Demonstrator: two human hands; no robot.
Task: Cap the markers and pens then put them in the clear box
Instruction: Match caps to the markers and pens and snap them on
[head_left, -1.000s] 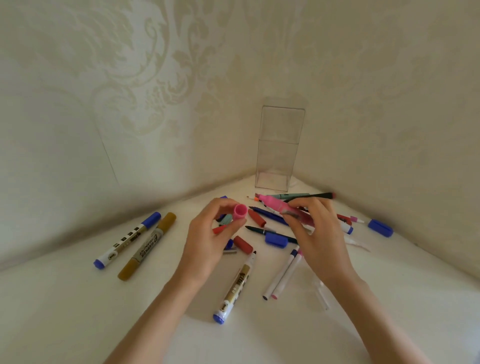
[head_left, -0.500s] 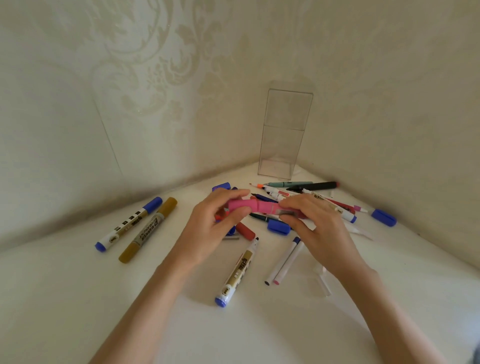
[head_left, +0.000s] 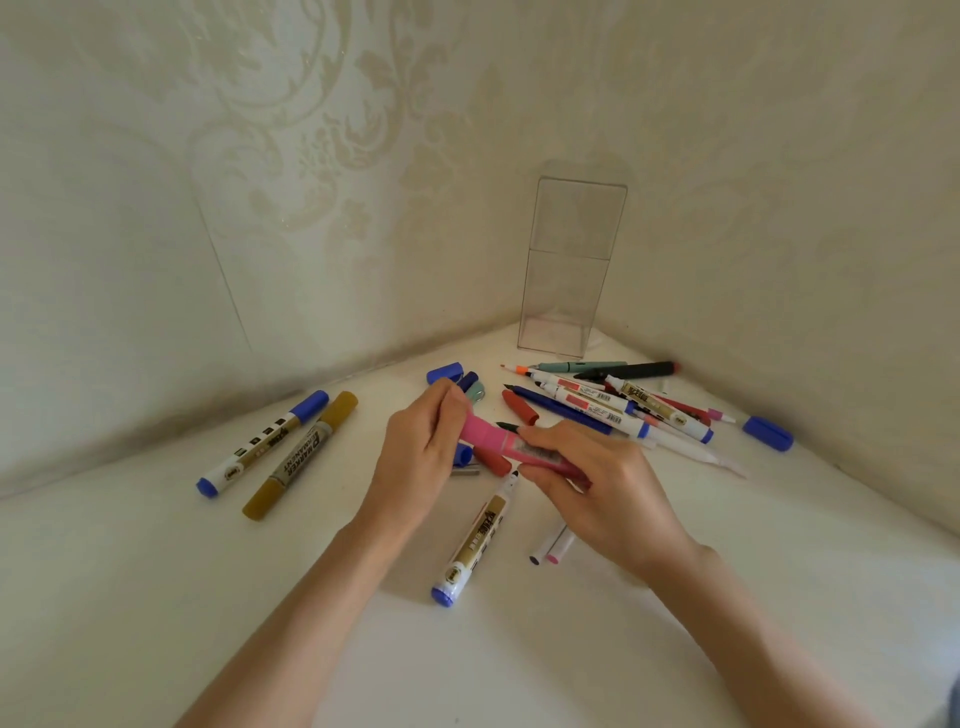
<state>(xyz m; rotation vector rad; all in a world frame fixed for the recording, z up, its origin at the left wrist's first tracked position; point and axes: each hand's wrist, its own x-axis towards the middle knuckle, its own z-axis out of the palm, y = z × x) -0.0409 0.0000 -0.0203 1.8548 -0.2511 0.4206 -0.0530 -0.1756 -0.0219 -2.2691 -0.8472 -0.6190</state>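
A pink marker (head_left: 498, 442) is held level between both hands above the pile. My left hand (head_left: 421, 457) grips its pink cap end, which sits on the marker. My right hand (head_left: 597, 488) is closed around the barrel. The tall clear box (head_left: 569, 270) stands upright in the far corner with nothing in it. Several pens and markers (head_left: 597, 402) lie in a heap in front of the box, some uncapped. An uncapped blue-ended marker (head_left: 475, 540) lies just under my hands.
A capped blue marker (head_left: 262, 444) and a mustard marker (head_left: 301, 454) lie side by side at the left. Loose blue caps (head_left: 768, 433) (head_left: 445, 373) and a red cap (head_left: 519, 407) lie among the pens. Two thin white pens (head_left: 553, 548) lie beneath my right hand. Walls close in on both sides.
The pink cap, held apart in my left hand a second ago, has been brought onto the marker's tip. Both hands have lowered a little towards the table.
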